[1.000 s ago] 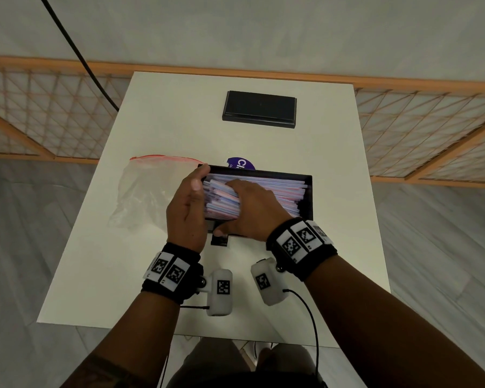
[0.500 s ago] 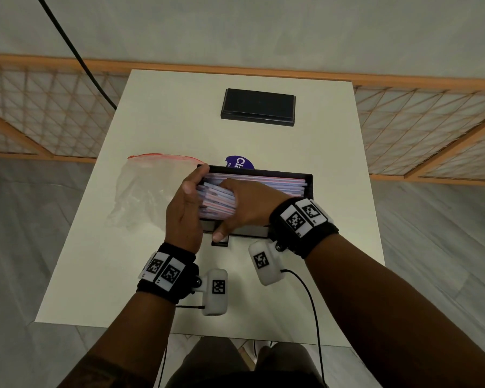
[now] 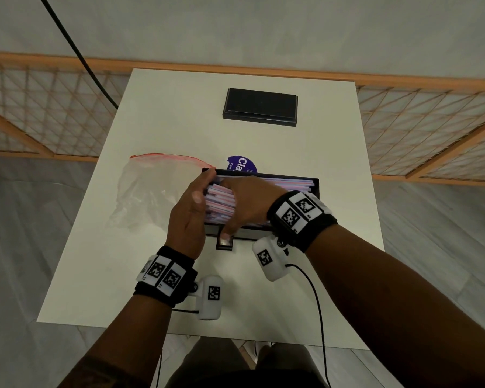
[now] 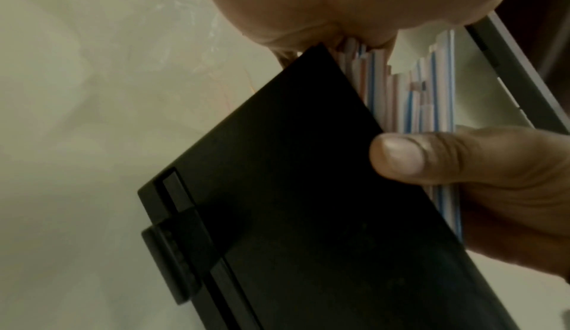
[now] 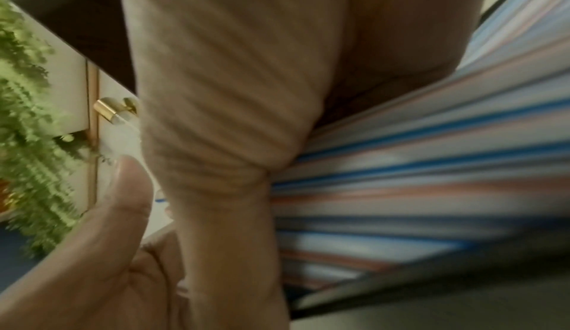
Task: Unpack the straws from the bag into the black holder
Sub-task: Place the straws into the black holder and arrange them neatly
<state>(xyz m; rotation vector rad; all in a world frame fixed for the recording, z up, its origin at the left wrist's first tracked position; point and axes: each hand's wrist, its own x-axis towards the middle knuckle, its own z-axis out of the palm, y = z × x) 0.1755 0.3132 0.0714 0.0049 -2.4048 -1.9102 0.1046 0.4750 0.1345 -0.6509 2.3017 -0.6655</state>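
The black holder (image 3: 316,182) sits mid-table, filled with red- and blue-striped white straws (image 3: 219,201) lying lengthwise. My left hand (image 3: 199,189) stands at the holder's left end, with straight fingers pressed against the straw tips. My right hand (image 3: 245,203) lies over the stack, fingers curved across the top and thumb down on the front wall. In the left wrist view that thumb (image 4: 398,155) clamps the straws (image 4: 410,96) over the holder's front wall (image 4: 293,189). The right wrist view is filled by blurred straws (image 5: 431,164). The clear bag (image 3: 151,191) with its red zip lies flat to the left.
A black lid (image 3: 259,106) lies near the table's far edge. A purple round label (image 3: 242,163) peeks out behind the holder. A small black tab (image 3: 224,244) juts from the holder's front. Wooden lattice panels (image 3: 39,116) flank the white table (image 3: 109,275).
My right hand has slid a little leftward along the straws and its wrist has come in over the holder. The left hand stays at the left end.
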